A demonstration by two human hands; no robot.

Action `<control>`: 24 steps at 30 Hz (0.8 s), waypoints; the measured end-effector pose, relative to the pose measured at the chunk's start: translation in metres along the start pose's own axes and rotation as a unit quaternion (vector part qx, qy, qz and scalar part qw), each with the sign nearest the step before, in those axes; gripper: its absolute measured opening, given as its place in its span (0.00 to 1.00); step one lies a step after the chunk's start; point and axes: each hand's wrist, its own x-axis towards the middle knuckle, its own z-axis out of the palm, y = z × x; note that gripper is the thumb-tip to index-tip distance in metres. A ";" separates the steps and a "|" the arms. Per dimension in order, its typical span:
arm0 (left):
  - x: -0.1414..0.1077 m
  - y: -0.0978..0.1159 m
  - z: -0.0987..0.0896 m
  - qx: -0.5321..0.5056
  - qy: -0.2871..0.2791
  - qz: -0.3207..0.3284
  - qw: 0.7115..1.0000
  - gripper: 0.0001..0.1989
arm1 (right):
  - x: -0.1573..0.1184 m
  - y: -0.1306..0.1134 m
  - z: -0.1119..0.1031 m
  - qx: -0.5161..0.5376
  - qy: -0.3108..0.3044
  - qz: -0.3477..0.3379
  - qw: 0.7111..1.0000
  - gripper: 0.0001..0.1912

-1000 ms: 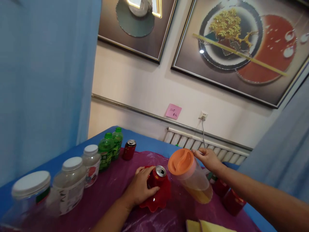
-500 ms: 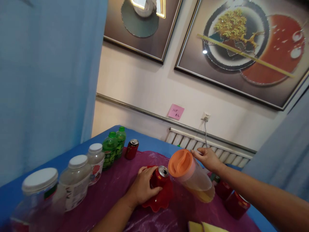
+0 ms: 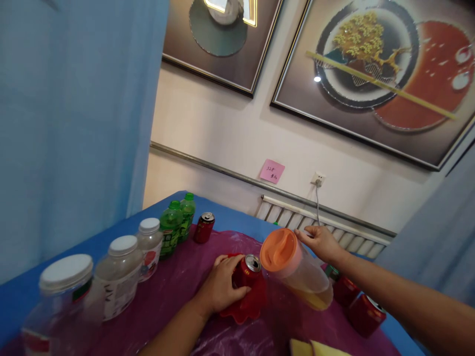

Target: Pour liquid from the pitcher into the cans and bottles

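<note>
- Fingers of your left hand (image 3: 219,288) are curled round the red metal drinks can (image 3: 246,279), thumb on the near side; grip looks firm, can roughly upright, opened top exposed.
- That can stands over the red scalloped-edge plastic dish (image 3: 245,315); whether its base touches the dish, you can't tell from this angle.
- Your right hand (image 3: 322,243) is closed at the handle side of the clear plastic jug with the round orange lid (image 3: 305,283). Handle mostly hidden by the hand, so exact finger wrap can't be read.
- Jug leans towards the can, lid just beside the can's top. Pale yellow liquid (image 3: 310,297) lies at the low, base end; no stream visible.
- Step in hand, as judged: lining jug up with can for a pour.
- Next move probably calls for a steady left grip, the spout brought over the can's small opening, then a slow, shallow increase in tilt. Too quick would likely splash into the dish.
- Under it all: shiny purple plastic sheet (image 3: 178,299) on the blue-covered bench (image 3: 237,217).
- To your left: three clear jars with white lids (image 3: 119,287), two green bottles (image 3: 170,235), one red-and-black can (image 3: 205,229).
- Beneath your right forearm: more red cans (image 3: 365,319). Near edge: folded yellow item (image 3: 326,349), material unclear.
</note>
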 end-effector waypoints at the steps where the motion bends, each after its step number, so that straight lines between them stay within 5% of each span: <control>1: 0.000 0.000 0.000 0.000 0.001 0.001 1.000 0.37 | 0.000 0.001 0.000 -0.006 0.000 0.000 1.000 0.29; 24: 0.000 0.000 0.000 -0.004 -0.006 0.000 1.000 0.37 | 0.001 -0.001 -0.001 -0.027 -0.004 0.003 1.000 0.29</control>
